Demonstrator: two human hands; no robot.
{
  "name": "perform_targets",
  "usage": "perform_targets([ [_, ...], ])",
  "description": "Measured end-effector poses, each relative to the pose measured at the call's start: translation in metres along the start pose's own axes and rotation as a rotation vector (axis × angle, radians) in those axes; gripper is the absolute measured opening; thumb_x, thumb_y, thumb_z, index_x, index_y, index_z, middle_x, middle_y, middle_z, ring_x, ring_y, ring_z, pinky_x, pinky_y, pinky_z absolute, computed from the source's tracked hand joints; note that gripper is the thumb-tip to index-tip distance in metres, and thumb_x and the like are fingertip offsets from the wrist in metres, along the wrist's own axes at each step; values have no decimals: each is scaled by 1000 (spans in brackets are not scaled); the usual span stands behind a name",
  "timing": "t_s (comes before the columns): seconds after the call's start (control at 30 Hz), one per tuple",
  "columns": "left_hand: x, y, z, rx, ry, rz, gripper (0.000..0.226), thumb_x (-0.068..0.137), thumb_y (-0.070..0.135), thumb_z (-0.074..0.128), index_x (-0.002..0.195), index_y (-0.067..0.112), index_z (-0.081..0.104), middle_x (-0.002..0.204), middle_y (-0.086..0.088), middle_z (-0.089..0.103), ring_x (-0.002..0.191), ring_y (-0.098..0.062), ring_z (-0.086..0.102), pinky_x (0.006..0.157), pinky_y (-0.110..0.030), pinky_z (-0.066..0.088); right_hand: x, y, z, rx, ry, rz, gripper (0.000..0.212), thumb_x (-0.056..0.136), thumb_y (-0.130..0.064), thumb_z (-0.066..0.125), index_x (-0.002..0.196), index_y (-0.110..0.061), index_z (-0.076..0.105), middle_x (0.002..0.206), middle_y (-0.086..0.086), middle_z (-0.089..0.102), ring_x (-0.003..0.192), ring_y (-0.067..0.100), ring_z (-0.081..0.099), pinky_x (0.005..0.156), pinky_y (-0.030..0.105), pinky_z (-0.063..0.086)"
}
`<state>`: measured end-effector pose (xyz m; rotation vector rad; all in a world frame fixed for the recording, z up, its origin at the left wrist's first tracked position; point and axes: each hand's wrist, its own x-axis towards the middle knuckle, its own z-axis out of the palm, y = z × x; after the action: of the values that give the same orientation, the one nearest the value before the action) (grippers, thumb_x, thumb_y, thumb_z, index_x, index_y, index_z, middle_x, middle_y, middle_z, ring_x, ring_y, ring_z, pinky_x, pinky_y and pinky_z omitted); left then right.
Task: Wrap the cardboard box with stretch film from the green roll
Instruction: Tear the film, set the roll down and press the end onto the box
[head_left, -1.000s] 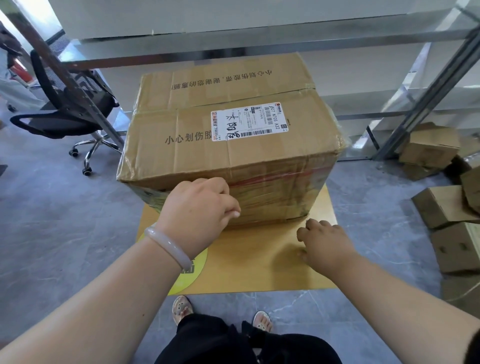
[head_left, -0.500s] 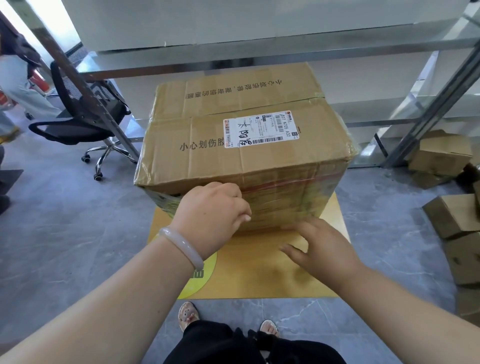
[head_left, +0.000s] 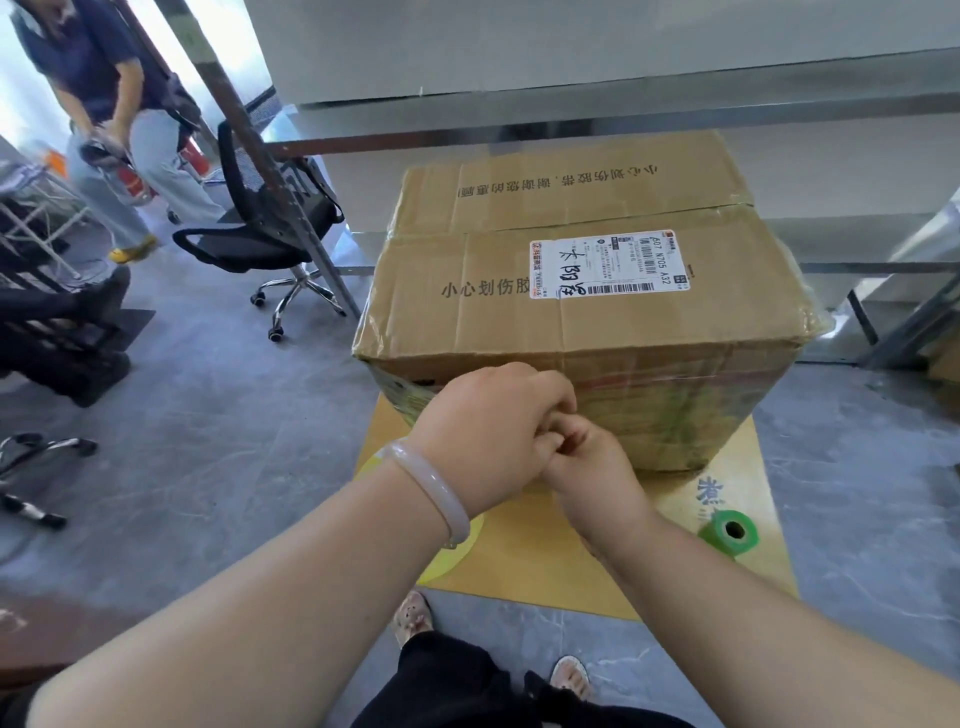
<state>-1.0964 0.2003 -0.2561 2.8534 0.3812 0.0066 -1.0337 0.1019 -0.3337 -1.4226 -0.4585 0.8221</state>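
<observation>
The cardboard box (head_left: 582, 317) with a white shipping label stands on a yellow cardboard sheet (head_left: 524, 551) on the floor. Greenish stretch film (head_left: 670, 415) covers its side faces. My left hand (head_left: 488, 436), a pale bangle on its wrist, has its fingers curled against the near face of the box. My right hand (head_left: 592, 470) meets it from the right, fingertips tucked in among the left fingers. Both seem to pinch the film there, though the film between the fingers is hard to make out. The green roll (head_left: 730, 532) lies loose on the sheet to the right of my right arm.
A black office chair (head_left: 260, 228) and a slanted metal post (head_left: 270, 171) stand left of the box. A person (head_left: 114, 104) stands at the far left, and dark legs (head_left: 62, 332) stretch in from the left edge. Shelving runs behind the box. My feet (head_left: 415, 618) are below the sheet.
My right hand has lifted off the yellow sheet and moved left and up to join the left hand at the box face. The view has swung left, and the green roll has come into sight.
</observation>
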Motion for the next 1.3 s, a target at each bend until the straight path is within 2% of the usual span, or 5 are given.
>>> perform_targets([
  [0.1, 2, 1, -24, -117, -46, 4, 27, 88, 30, 68, 114, 26, 63, 96, 14, 61, 92, -8, 58, 88, -30, 49, 2, 6, 0, -28, 24, 1, 17, 81, -1, 70, 71, -14, 70, 66, -3, 69, 66, 6, 61, 68, 27, 51],
  [0.43, -5, -31, -52, 499, -241, -62, 27, 98, 48, 53, 118, 41, 69, 118, 13, 65, 110, -14, 61, 88, -32, 51, -4, 7, 2, 141, 17, 27, 5, 84, -4, 68, 86, -7, 69, 79, 9, 73, 76, 13, 70, 73, 25, 57],
  [0.83, 1, -26, -54, 89, 25, -98, 15, 96, 37, 59, 95, 29, 72, 88, 10, 64, 85, -16, 59, 78, -31, 48, -10, 12, 2, 175, 49, 100, 8, 86, -6, 67, 84, -13, 71, 88, 15, 74, 83, 21, 70, 75, 32, 57],
  [1.07, 16, -16, -42, 401, -437, 19, 32, 102, 40, 49, 130, 33, 64, 122, 9, 68, 116, -15, 60, 93, -29, 45, -11, 10, 6, 110, 73, 11, 7, 85, -7, 69, 86, -13, 73, 77, 9, 73, 73, 15, 65, 70, 28, 54],
  [1.3, 20, -24, -39, 466, -395, 98, 24, 101, 42, 49, 110, 31, 68, 101, 8, 69, 97, -17, 63, 84, -38, 54, -13, 12, 10, 102, 151, 4, 4, 84, -14, 71, 82, -15, 75, 73, 6, 73, 67, 11, 61, 68, 29, 53],
])
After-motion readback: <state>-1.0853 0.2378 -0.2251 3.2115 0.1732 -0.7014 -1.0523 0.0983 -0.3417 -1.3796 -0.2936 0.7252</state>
